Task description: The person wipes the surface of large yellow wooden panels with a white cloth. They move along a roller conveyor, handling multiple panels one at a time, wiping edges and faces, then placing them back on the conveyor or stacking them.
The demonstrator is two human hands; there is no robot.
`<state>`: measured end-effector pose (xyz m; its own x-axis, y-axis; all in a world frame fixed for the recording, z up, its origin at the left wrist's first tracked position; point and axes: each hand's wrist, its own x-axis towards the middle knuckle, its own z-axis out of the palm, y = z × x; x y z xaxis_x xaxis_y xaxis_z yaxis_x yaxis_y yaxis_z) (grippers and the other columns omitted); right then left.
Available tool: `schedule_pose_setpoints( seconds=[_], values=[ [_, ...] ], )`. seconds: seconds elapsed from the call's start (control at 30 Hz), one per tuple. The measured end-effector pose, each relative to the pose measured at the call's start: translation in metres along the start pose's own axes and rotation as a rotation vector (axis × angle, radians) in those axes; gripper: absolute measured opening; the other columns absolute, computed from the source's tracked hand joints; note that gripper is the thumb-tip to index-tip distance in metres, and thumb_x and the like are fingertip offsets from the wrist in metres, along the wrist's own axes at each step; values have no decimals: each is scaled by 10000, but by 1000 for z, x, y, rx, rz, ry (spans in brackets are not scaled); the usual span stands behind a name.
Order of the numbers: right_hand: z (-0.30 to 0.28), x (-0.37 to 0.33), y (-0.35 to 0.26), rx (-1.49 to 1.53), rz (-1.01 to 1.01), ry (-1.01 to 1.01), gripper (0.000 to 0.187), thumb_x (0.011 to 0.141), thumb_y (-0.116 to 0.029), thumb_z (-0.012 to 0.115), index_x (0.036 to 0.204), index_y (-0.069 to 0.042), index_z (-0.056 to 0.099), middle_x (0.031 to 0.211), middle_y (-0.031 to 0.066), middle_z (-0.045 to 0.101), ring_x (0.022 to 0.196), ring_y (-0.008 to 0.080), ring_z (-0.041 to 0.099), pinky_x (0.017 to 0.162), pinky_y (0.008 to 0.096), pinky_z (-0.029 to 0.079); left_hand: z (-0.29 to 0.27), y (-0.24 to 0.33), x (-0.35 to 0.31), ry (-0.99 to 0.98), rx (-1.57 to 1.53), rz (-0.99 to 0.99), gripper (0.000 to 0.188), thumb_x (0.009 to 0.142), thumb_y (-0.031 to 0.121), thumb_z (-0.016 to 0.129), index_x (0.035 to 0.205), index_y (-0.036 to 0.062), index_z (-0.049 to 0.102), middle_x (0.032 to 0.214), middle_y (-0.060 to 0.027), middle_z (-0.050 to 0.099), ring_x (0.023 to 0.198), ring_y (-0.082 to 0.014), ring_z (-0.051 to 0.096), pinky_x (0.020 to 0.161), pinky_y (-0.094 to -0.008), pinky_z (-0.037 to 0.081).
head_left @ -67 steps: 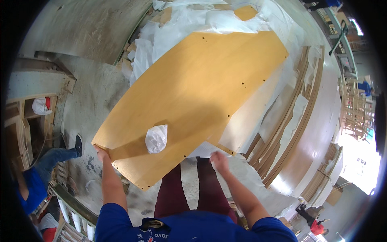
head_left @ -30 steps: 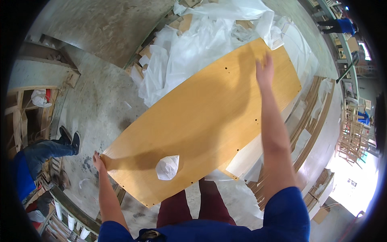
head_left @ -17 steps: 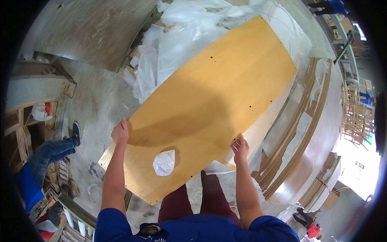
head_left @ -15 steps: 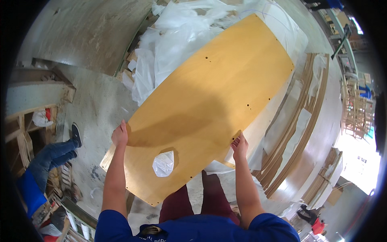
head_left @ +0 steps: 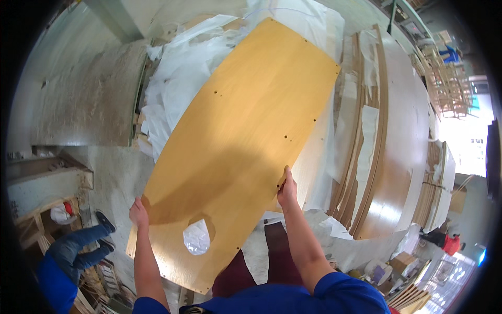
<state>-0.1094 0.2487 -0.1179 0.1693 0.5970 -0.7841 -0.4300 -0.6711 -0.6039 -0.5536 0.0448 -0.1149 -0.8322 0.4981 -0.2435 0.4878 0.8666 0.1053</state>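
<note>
At the far left, a co-worker in a blue top and jeans is stretching both legs toward the middle, dark shoes pointing across the grey floor. Behind those legs, a white-and-red bag is sitting in a wooden frame, and farther up a large brown board is filling the upper left. Next to that board, crumpled translucent sheeting is spreading along the panel's left side.

The left hand is pinching the left edge of the yellow-brown panel near its lower end; some of its fingers are hidden. The panel is slanting across the middle from lower left to upper right, small dark holes dotting its face and edges. A white packet is lying on it, between the two hands but closer to the lower end. Maroon trousers are showing below the panel's right edge, where the right hand is pinching the panel beside a hole, thumb pointing up along the edge.

Past this hand, a pale sheet is jutting out from under the panel. Farther right, stacked boards with torn white paper are curving upward, wooden chairs are crowding the upper right, and a person in red is appearing at the lower right.
</note>
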Motion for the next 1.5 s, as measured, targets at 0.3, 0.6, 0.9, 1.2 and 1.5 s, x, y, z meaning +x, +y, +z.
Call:
schedule_pose_setpoints(
  seconds=[0.3, 0.6, 0.9, 1.2, 1.5],
  values=[
    [-78, -99, -32, 170, 22, -1, 388, 887, -408, 535, 1078, -70, 542, 945, 42, 626, 803, 172, 608, 637, 307, 478, -72, 52, -14, 77, -18, 239, 574, 930, 416, 310, 834, -41, 644, 845, -251, 614, 801, -421, 588, 677, -493, 439],
    [-124, -141, -49, 236, -112, -104, 273, 879, -336, 576, 960, -75, 570, 825, 6, 619, 703, 103, 594, 642, 267, 491, -117, 121, -21, 181, -98, 439, 548, 923, 392, 340, 799, -62, 620, 779, -258, 596, 733, -437, 573, 622, -494, 419],
    [-206, -189, -30, 355, -171, 117, 363, 885, -355, 550, 1071, -43, 532, 990, 62, 626, 884, 205, 613, 749, 365, 497, -103, 230, -34, 128, -18, 782, 529, 921, 407, 340, 765, -4, 634, 774, -230, 611, 720, -407, 590, 648, -497, 439],
    [-313, -221, -10, 433, -228, 345, 367, 895, -320, 549, 1070, 1, 529, 987, 101, 629, 836, 209, 630, 741, 374, 522, -49, 388, -130, -69, 100, 1100, 531, 915, 411, 338, 693, 32, 637, 697, -214, 608, 691, -391, 602, 650, -490, 462],
    [-449, -170, -93, 39, -213, 710, 465, 881, -444, 524, 902, 20, 560, 652, 89, 599, 467, 152, 569, 401, 266, 470, -5, 567, -278, -202, 164, 1176, 565, 913, 472, 315, 770, 46, 658, 779, -210, 628, 762, -404, 605, 683, -490, 469]
  ],
)
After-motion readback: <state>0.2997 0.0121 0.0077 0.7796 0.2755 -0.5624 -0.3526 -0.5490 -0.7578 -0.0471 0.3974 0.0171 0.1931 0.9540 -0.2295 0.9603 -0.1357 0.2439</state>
